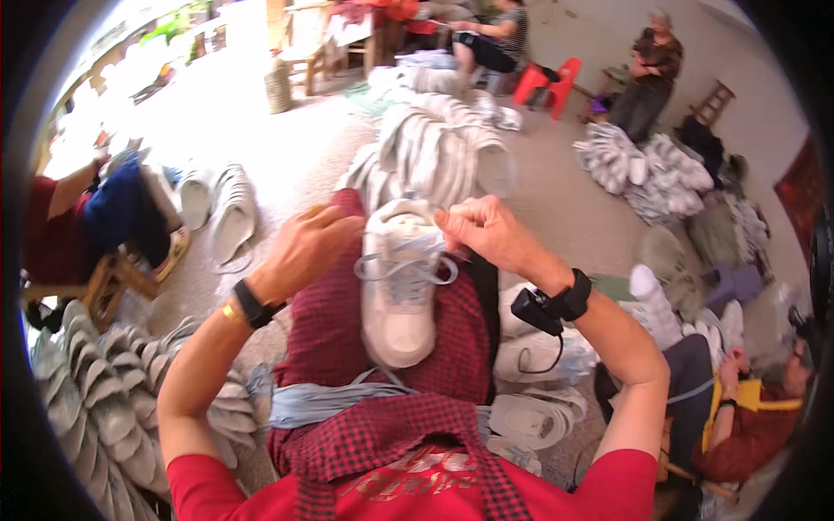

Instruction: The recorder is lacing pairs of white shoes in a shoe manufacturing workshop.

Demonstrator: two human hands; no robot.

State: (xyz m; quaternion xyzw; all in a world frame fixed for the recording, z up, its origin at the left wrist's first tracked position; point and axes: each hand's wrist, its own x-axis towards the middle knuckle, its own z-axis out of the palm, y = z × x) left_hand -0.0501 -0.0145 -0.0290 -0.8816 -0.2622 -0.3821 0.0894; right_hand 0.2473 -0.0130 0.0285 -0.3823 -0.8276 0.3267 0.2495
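Observation:
A white sneaker (398, 326) rests on my lap, its toe toward me, on a red and black checked apron (321, 321). Pale blue-grey shoelaces (415, 260) run across its tongue and loop out on both sides. My right hand (493, 230) is closed at the shoe's upper right, thumb and finger pinched on a shoelace. On the other side, my left hand (317, 241) has its fingers curled together beside the shoe's collar. What those fingers hold is too small to make out. Both wrists carry black bands.
Rows of pale shoes (434, 152) lie ahead, with stacked shoe parts (113, 391) at left. More shoes (539, 417) sit by my right side. A co-worker in yellow straps (738, 425) sits at right. Farther off are a standing person (651, 74), a seated person and a red chair (549, 87).

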